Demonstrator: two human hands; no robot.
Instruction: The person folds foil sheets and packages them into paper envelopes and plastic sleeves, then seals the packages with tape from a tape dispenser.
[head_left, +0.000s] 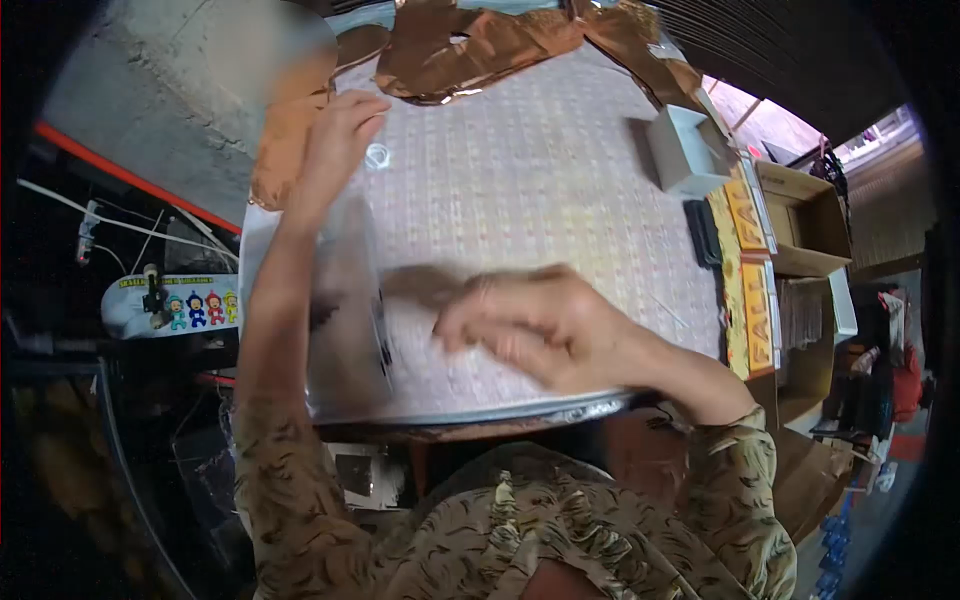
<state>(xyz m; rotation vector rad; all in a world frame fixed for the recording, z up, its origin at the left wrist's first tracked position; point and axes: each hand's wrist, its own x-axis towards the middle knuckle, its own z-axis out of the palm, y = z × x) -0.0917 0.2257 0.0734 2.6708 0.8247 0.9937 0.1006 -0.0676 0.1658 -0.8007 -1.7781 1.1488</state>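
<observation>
My left hand reaches to the table's far left side, its fingers bent and pressed together; whatever they pinch is hidden. Right beside those fingertips lie a small white ring-shaped item and the edge of a shiny copper-coloured foil piece. More copper foil hangs over the left edge behind that hand. My right hand hovers over the near middle of the table, its fingers curled towards the thumb and smeared by motion. Under my left forearm lies a glossy, see-through flat pack.
A patterned pale cloth covers the table. Along the right edge stand a small white open box, a black object and orange lettered packs. Open cardboard boxes are beyond them. A printed skateboard is at left.
</observation>
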